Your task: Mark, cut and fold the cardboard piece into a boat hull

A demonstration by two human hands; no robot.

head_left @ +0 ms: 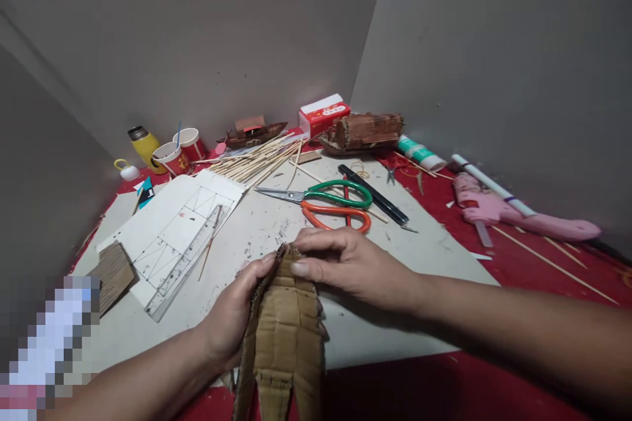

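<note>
A curved brown cardboard piece [281, 322], scored into panels and narrowing to a point at its far end, is held up close to me. My left hand [237, 302] grips its left side, with the thumb along the edge near the tip and the other fingers partly hidden behind. My right hand [355, 266] pinches the tip between thumb and forefinger. Just beyond the hands lie scissors [316, 197] with one green and one orange handle, their blades spread a little. A black utility knife [372, 194] rests behind them.
A drawing sheet [180, 223] with a clear ruler [190, 256] lies left, beside corrugated cardboard [116, 276]. Thin wooden sticks [251, 161], paper cups [172, 159], a model boat [254, 133] and a brown model hull [368, 131] stand behind. A pink glue gun [518, 210] lies right.
</note>
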